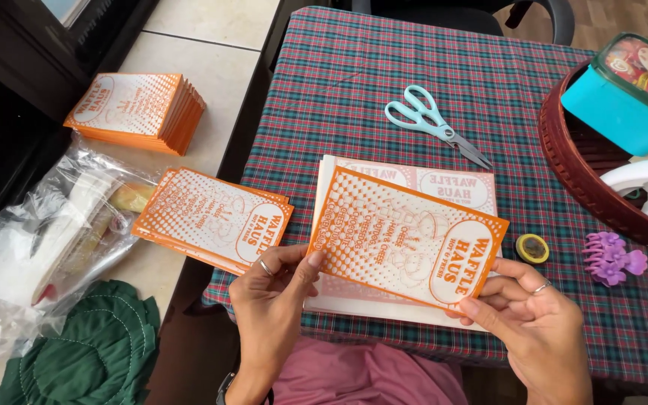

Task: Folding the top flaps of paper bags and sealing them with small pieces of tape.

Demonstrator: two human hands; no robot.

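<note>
Both hands, left hand (271,289) and right hand (530,322), pinched one orange printed paper bag (406,240) (flat, unopened) at lower centre of the frame, above a stack of paper bags (455,187) on the plaid tablecloth (339,82).

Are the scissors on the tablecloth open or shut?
Shut: the scissors lie flat on the plaid tablecloth, blades together to one point, teal handles side by side.
</note>
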